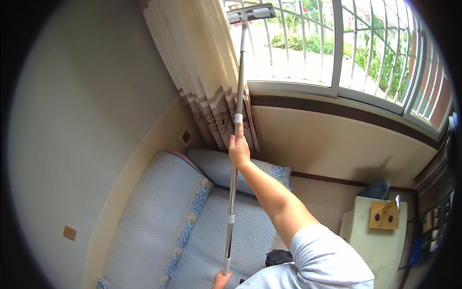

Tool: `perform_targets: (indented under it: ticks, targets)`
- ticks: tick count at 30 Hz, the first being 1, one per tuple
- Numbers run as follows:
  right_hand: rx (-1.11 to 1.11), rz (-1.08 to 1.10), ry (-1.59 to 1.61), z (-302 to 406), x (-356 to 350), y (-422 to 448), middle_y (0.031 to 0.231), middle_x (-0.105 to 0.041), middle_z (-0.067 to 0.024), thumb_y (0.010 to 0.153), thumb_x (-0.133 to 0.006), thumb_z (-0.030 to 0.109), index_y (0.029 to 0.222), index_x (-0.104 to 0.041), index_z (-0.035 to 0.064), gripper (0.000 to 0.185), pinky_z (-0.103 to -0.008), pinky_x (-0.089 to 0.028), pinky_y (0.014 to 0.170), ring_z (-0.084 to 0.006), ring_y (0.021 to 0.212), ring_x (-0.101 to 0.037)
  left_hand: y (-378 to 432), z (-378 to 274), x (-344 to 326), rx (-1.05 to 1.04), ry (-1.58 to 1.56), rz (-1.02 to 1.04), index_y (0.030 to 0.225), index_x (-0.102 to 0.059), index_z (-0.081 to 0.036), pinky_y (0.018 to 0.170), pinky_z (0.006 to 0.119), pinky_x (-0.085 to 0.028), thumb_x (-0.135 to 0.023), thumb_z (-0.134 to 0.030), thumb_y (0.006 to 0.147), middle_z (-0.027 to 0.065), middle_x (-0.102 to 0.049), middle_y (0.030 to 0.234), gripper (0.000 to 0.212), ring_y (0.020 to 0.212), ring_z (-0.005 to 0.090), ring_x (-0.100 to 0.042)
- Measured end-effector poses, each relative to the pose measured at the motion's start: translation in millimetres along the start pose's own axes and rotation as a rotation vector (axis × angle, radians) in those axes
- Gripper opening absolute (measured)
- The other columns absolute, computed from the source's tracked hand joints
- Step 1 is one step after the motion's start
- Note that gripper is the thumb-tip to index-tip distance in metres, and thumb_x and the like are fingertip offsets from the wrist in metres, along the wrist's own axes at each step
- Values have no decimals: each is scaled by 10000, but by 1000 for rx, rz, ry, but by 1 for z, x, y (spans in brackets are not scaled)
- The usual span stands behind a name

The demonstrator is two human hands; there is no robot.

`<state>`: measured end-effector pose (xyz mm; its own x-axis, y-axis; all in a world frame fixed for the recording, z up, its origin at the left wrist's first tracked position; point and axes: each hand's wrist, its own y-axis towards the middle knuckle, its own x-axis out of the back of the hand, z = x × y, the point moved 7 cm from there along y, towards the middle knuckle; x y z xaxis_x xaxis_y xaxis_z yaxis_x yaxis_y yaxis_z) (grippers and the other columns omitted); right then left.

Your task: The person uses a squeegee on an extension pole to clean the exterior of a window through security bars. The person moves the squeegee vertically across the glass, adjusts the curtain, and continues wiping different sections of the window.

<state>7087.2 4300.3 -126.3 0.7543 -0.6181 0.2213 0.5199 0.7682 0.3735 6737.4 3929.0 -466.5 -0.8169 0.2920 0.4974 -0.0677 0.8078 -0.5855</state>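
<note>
A long telescopic metal pole (232,191) with white plastic collars runs up the middle of the view. At its top, a flat mop or squeegee head (251,13) shows in front of the barred window (306,61), beside the curtain (202,68); I cannot tell if it touches the glass. My right hand (239,150) grips the pole just below a white collar, arm stretched forward. Around the pole's lower end, by its white grip, is my left hand (221,280), partly cut off by the bottom edge.
Beneath the pole is a sofa with a pale blue quilted cover (223,234) and back cushions (158,216). A pale table (382,249) at right bears a yellow box-like item (384,215). Behind it stands a bluish plastic jug (376,188). A socket (69,233) is on the left wall.
</note>
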Motion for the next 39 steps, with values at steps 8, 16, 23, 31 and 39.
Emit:
perform_targets:
  ticks: [8,16,23,31,39]
  targets:
    - [-64,20,-168,-67,-24,-50,1085,-526,-259,876,-419,175,1386,-68,155,619,-419,-424,776,-401,903,-551,9,80,-11,85,140,-7,906,-622,-41,682,341,-463,-682,-298,661,118,-635,793,360,741,213,-604]
    - [-168,72,-335,-128,-44,-109,910,-569,-242,879,-401,217,1381,-44,142,620,-460,-437,674,-407,773,-564,-3,154,-19,128,96,102,912,-621,-33,702,365,-468,-683,-318,656,137,-636,815,388,791,254,-616]
    - [-211,61,-361,-182,-49,-153,868,-576,-274,867,-423,199,1383,-34,166,647,-467,-439,666,-417,745,-571,-30,200,-11,135,257,61,931,-619,-36,705,397,-471,-682,-354,672,167,-636,831,414,808,310,-616]
    - [-18,-62,-194,-129,-49,-130,938,-577,-269,862,-430,155,1381,-64,161,634,-428,-448,714,-401,819,-580,-10,174,6,101,294,12,921,-613,-43,704,411,-467,-675,-362,697,176,-628,838,395,804,348,-600]
    - [77,-26,-174,-49,-34,-53,958,-550,-300,867,-433,167,1376,-59,99,635,-436,-430,749,-435,854,-547,33,79,5,-10,118,-8,873,-608,-64,667,412,-467,-660,-377,695,149,-630,794,364,772,346,-599]
